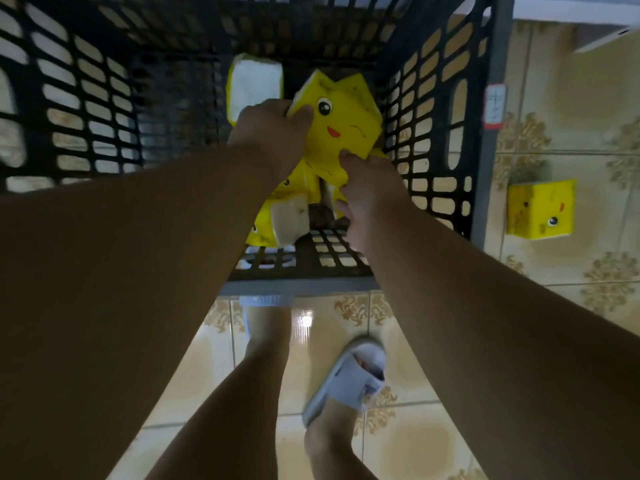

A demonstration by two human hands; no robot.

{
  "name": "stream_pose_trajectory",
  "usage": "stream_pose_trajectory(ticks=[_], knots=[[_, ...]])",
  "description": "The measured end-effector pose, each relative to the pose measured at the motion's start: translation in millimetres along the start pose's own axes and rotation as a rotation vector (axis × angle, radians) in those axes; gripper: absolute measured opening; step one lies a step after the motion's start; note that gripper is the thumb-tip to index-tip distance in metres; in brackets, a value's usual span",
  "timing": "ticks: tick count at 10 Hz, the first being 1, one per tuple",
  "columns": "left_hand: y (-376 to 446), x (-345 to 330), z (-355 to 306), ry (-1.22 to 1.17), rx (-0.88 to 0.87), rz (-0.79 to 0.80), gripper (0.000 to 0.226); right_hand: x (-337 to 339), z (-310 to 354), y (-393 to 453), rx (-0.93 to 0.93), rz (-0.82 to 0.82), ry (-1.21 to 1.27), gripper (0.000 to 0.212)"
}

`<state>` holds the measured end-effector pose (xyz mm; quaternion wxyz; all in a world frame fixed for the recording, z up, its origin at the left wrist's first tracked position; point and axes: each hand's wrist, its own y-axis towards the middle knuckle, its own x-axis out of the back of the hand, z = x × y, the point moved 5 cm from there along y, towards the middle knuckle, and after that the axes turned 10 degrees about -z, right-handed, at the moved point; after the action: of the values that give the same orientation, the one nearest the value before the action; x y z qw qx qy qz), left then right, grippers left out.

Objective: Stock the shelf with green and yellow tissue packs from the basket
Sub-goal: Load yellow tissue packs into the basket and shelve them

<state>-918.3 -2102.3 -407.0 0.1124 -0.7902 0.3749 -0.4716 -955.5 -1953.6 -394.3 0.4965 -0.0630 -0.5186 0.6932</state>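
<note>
yellow tissue pack (341, 121) w/ face | tilted | in black basket (86, 98)

Both forearms are bare from the frame edges down to the wrists, with no sleeves, watch, bracelet or rings visible on the left hand (273, 128) or the right hand (367, 199). The lower legs are bare as well. The feet wear pale lavender-white open-toed rubber slide sandals: the right sandal (349, 379) shows a broad single strap with a small dark printed mark near its edge and a thick rounded sole, while only the ribbed toe end of the left sandal (266, 301) shows.
</note>
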Motion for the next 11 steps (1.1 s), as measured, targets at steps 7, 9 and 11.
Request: stream_pose_trajectory(ticks=[7,9,11], knots=[[-383.0,384.4,-215.2,-0.823,-0.034,-0.411,0.018,252.5,239.5,-468.6,0.887,-0.125,0.154,0.031],[-480.5,430.7,-315.3,-1.016,-0.218,-0.353,0.015,363.0,263.6,-568.9,1.036,-0.248,0.277,0.031],[-541.1,464.6,-396.2,-1.034,-0.365,-0.318,0.017,437.0,282.8,-633.9,1.094,-0.371,0.439,0.021]])
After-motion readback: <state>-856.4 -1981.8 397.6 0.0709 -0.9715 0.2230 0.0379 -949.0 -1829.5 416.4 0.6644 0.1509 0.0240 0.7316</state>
